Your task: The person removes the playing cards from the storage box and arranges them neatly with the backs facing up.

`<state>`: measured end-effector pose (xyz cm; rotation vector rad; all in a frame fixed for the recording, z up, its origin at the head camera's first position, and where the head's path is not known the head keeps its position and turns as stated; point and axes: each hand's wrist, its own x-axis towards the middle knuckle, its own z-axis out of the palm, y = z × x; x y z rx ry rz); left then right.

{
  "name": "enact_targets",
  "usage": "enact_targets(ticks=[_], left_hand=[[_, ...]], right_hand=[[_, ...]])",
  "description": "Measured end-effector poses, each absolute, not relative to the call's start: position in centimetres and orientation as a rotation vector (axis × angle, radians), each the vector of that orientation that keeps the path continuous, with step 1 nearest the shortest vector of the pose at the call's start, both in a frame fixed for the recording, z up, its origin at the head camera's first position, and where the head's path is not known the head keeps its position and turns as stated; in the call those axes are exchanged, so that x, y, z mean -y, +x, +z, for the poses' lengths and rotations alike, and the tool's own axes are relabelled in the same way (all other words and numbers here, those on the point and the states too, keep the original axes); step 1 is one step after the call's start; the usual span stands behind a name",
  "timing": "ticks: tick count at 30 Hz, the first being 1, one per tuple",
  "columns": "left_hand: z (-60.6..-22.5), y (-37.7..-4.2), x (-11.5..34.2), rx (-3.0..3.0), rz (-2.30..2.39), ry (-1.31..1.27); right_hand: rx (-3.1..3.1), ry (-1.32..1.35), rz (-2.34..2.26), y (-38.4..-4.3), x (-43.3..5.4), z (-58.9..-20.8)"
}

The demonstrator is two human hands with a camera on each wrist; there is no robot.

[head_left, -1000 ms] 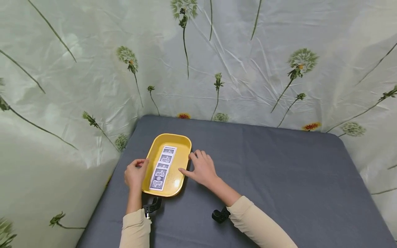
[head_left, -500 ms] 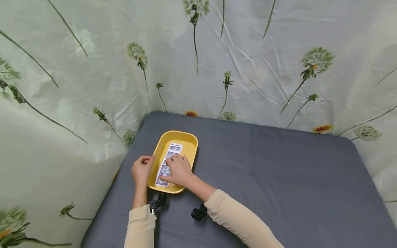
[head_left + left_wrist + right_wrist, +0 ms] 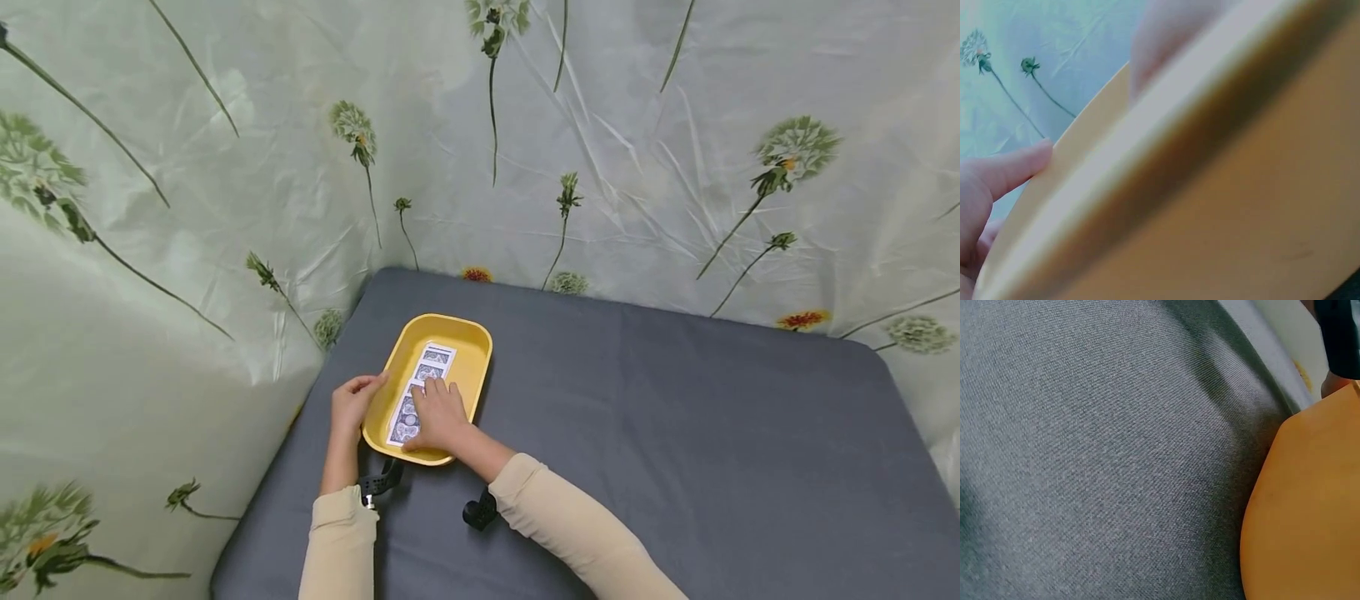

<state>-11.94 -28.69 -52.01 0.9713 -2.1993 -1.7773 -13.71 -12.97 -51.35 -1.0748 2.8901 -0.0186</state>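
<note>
A yellow tray (image 3: 472, 367) stands near the table's far left corner. Inside it, a slanting row of overlapping playing cards (image 3: 431, 372) lies with blue patterned backs up. My left hand (image 3: 352, 408) pinches the tray's left rim; its thumb (image 3: 1019, 169) shows against the tray wall in the left wrist view. My right hand (image 3: 440, 417) reaches over the right rim, fingers spread over the nearer cards, thumb low by their near end. It hides part of the row, and whether it presses on a card is unclear. The right wrist view shows only the tray's outside (image 3: 1307, 506).
A dark grey cloth covers the table (image 3: 675, 433), which stretches away to the right of the tray. Behind and to the left hangs a pale curtain (image 3: 300, 167) printed with dandelions. Black wrist mounts (image 3: 480, 510) sit below both forearms.
My right hand has moved left from the tray's right rim onto the cards, its thumb now lower. The left hand stays at the left rim. The head view has shifted slightly left.
</note>
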Motion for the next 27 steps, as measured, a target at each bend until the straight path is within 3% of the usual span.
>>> enact_targets(ticks=[8,27], left_hand=[[-51.7,-12.3,29.8,2.18,-2.108,1.037],[-50.7,-12.6,29.9,2.39,-1.955,1.008]], right_hand=[[-2.892,-1.073,0.02,-13.9,13.5,-51.6],[-2.842,-1.24,-0.398,-14.4,12.4,-50.0]])
